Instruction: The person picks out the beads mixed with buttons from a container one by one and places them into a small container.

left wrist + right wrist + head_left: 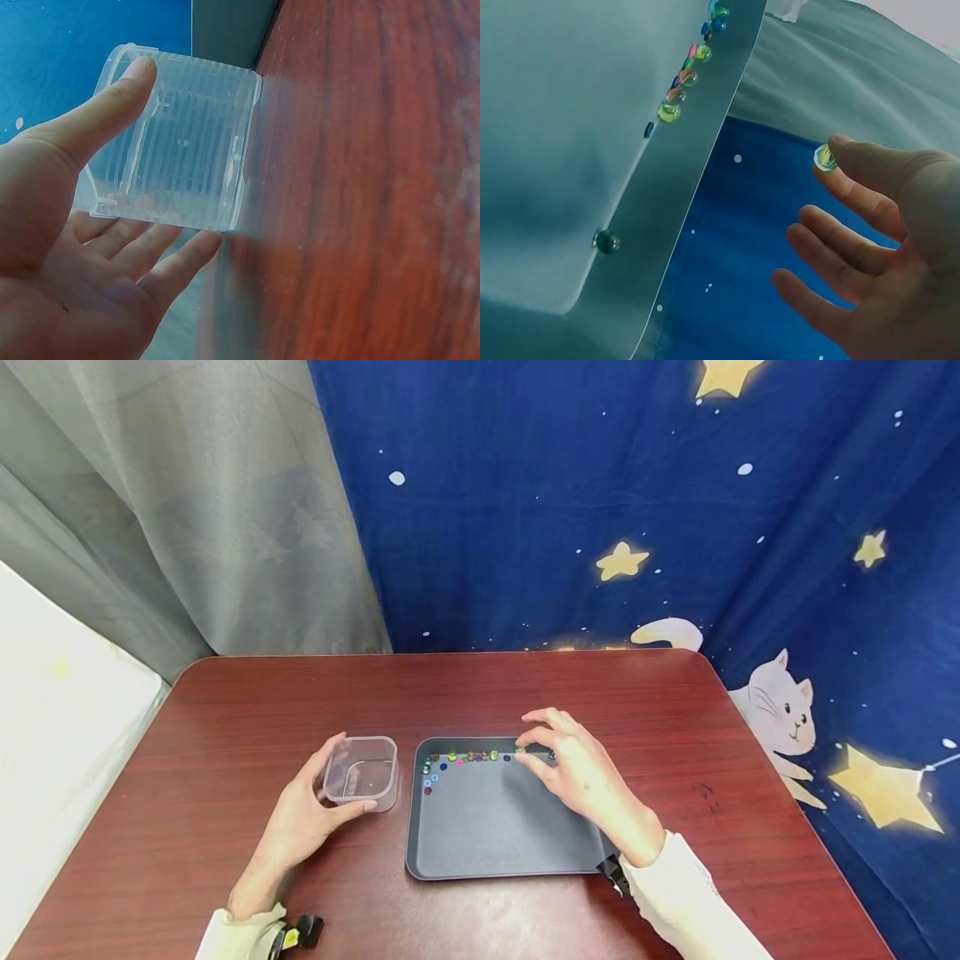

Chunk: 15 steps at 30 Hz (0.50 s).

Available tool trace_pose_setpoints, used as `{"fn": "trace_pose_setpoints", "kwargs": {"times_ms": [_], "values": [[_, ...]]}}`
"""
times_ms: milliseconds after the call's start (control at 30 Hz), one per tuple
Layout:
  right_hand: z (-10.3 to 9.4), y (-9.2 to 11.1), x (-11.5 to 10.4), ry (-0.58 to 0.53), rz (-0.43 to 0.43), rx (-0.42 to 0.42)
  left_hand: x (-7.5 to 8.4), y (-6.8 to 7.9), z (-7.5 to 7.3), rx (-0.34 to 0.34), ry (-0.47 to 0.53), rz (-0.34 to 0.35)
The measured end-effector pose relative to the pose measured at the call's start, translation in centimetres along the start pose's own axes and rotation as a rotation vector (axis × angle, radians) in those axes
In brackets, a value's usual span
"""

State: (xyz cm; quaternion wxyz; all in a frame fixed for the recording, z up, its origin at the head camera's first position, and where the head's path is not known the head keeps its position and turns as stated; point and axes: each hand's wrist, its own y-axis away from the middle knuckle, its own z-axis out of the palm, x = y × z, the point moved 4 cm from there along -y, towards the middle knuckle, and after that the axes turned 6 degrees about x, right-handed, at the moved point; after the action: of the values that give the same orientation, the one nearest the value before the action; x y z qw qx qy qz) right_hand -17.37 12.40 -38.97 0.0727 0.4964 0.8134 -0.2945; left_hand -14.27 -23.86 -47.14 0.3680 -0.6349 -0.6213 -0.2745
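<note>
My right hand (581,766) is above the far right part of a grey tray (510,839). Between thumb and index finger it pinches a clear glass marble (825,157) with a yellow-green swirl; the other fingers are spread. Left of the tray, my left hand (300,814) holds a clear plastic box (363,768), thumb on the near side and fingers on the far side. The box stands upright on the table, and I see nothing inside it. Several marbles (670,112) and small flat coloured discs line the tray's far edge and far left corner.
A dark marble (609,241) lies apart near the tray's far right corner. The tray rests on a reddish-brown wooden table (262,710). Behind the table hang a grey curtain (247,527) and a blue star-patterned curtain (510,543).
</note>
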Motion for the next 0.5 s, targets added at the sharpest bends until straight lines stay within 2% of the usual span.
{"fn": "trace_pose_setpoints", "kwargs": {"times_ms": [500], "values": [[0.8, -0.3, -1.3, -0.007, -0.013, -0.019, -0.3, 0.0, 0.2, -0.005, 0.002, -0.008]]}}
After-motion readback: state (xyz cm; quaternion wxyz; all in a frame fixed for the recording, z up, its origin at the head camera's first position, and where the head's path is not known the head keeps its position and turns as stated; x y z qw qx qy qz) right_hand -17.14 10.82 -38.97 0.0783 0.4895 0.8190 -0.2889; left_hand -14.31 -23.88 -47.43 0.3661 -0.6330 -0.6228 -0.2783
